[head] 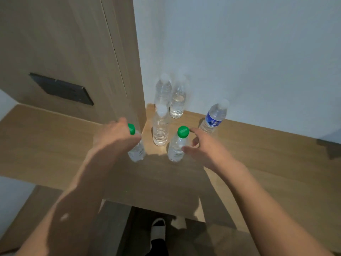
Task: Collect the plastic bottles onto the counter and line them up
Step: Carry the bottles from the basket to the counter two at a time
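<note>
Several clear plastic bottles stand upright on the wooden counter (pixel 258 163). My left hand (pixel 114 137) grips a green-capped bottle (pixel 137 152) near its neck. Next to it stands a second green-capped bottle (pixel 178 145); my right hand (pixel 204 146) is at its right side, thumb touching the body and fingers spread loosely. Behind them stands a white-capped bottle (pixel 160 129), with two more, the back left bottle (pixel 163 91) and the back right bottle (pixel 178 100), against the wall. A blue-labelled bottle (pixel 214 117) stands to the right.
A tall wooden cabinet panel (pixel 73 52) rises at the left with a dark switch plate (pixel 61 88) on it. A white wall backs the counter. Below the counter's front edge is dark floor and a slippered foot (pixel 157 230).
</note>
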`<state>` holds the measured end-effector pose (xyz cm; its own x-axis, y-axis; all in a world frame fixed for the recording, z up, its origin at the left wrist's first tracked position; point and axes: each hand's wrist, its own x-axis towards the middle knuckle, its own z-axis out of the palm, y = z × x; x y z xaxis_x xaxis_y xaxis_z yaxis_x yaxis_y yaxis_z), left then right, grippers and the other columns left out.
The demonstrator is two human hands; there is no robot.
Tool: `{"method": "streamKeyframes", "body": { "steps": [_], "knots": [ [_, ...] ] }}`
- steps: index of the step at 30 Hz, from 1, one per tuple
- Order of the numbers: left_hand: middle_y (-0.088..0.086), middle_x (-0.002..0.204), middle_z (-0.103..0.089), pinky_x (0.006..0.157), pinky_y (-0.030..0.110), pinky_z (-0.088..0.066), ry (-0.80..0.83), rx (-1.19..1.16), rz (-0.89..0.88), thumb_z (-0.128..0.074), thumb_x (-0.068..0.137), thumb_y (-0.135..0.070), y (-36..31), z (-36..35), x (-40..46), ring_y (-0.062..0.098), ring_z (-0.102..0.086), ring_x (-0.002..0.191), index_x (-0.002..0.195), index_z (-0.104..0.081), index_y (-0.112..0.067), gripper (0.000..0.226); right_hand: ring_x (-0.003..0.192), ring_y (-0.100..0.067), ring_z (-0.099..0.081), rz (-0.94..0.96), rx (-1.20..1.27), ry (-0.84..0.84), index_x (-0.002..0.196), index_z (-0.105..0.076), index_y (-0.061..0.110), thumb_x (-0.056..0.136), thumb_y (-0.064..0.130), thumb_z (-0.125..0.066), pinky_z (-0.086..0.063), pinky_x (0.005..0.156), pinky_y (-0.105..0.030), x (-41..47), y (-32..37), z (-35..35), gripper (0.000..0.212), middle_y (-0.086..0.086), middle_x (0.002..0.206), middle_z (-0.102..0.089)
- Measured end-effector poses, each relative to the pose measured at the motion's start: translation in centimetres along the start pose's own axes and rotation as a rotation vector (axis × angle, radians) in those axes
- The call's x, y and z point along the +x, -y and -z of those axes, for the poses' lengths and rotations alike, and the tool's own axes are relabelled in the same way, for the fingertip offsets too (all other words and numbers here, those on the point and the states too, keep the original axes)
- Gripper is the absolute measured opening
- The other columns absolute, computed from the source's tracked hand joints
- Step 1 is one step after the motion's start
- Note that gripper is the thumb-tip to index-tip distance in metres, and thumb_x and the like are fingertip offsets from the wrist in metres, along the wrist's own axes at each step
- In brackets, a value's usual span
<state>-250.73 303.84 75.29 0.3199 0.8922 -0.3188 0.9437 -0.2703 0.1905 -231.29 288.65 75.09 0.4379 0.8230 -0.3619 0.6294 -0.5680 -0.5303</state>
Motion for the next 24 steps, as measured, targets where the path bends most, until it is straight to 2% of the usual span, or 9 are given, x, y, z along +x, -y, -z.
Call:
{"method": "streamKeyframes", "body": {
  "steps": [2, 4, 5, 8, 13, 18, 24],
  "knots": [
    [0.018, 0.12, -0.054, 0.088, 0.046, -0.046, -0.213, 0.039, -0.088, -0.058, 0.086, -0.048, -1.5, 0.6, -1.7, 0.038, -0.051, 0.11, 0.127, -0.048, -0.009, 0.057, 0.105, -0.017, -0.059, -0.002, 0.071, -0.06, 0.146, -0.04, 0.027, 0.088, 0.036, -0.067, -0.046, 0.087, -0.03, -2.2, -1.5, 1.0, 0.065, 0.002, 0.12, -0.059],
    [0.021, 0.122, -0.052, 0.091, 0.049, -0.044, -0.386, -0.006, -0.248, -0.06, 0.086, -0.041, -4.2, 0.7, -3.8, 0.041, -0.049, 0.111, 0.131, -0.048, -0.006, 0.059, 0.117, -0.016, -0.055, 0.005, 0.118, -0.173, 0.145, -0.042, 0.025, 0.089, 0.032, -0.065, -0.044, 0.097, -0.03, -5.1, -3.4, 2.4, 0.061, 0.002, 0.132, -0.057],
    [0.021, 0.122, -0.053, 0.091, 0.049, -0.044, -0.417, -0.032, -0.331, -0.061, 0.085, -0.038, -5.8, 0.5, -4.9, 0.042, -0.05, 0.11, 0.132, -0.049, -0.006, 0.058, 0.122, -0.015, -0.052, 0.005, 0.128, -0.236, 0.145, -0.043, 0.025, 0.09, 0.031, -0.064, -0.042, 0.1, -0.03, -6.7, -4.5, 3.3, 0.059, 0.003, 0.136, -0.055],
    [0.018, 0.121, -0.056, 0.094, 0.048, -0.045, -0.404, -0.079, -0.592, -0.063, 0.084, -0.032, -11.9, -1.3, -9.1, 0.041, -0.053, 0.109, 0.131, -0.053, -0.005, 0.055, 0.131, -0.012, -0.046, -0.019, 0.132, -0.406, 0.146, -0.042, 0.023, 0.092, 0.03, -0.062, -0.037, 0.105, -0.028, -12.4, -8.5, 5.6, 0.058, 0.004, 0.144, -0.05],
    [0.012, 0.121, -0.057, 0.091, 0.044, -0.047, -0.361, -0.085, -0.991, -0.052, 0.082, -0.04, -24.0, -5.3, -19.8, 0.035, -0.056, 0.107, 0.128, -0.054, -0.009, 0.055, 0.139, -0.011, -0.037, -0.155, 0.177, -0.598, 0.151, -0.031, 0.029, 0.095, 0.035, -0.059, -0.034, 0.111, -0.033, -24.4, -16.5, 8.6, 0.064, 0.008, 0.153, -0.038],
    [0.014, 0.121, -0.057, 0.09, 0.043, -0.045, -0.38, -0.068, -1.268, -0.059, 0.088, -0.032, -34.8, -9.7, -31.9, 0.034, -0.055, 0.107, 0.128, -0.054, -0.007, 0.048, 0.137, -0.014, -0.038, -0.343, 0.18, -0.773, 0.15, -0.032, 0.027, 0.095, 0.032, -0.056, -0.034, 0.108, -0.031, -37.6, -26.4, 10.5, 0.06, 0.005, 0.153, -0.037],
    [0.006, 0.134, -0.052, 0.102, 0.038, -0.044, -0.307, -0.079, -1.529, -0.051, 0.094, -0.038, -44.9, -16.4, -46.7, 0.024, -0.05, 0.12, 0.138, -0.047, -0.014, 0.049, 0.134, -0.016, -0.041, -0.585, 0.154, -0.965, 0.148, -0.036, 0.022, 0.093, 0.032, -0.057, -0.034, 0.108, -0.027, -53.1, -37.2, 10.9, 0.06, 0.001, 0.149, -0.043]
  ]
}}
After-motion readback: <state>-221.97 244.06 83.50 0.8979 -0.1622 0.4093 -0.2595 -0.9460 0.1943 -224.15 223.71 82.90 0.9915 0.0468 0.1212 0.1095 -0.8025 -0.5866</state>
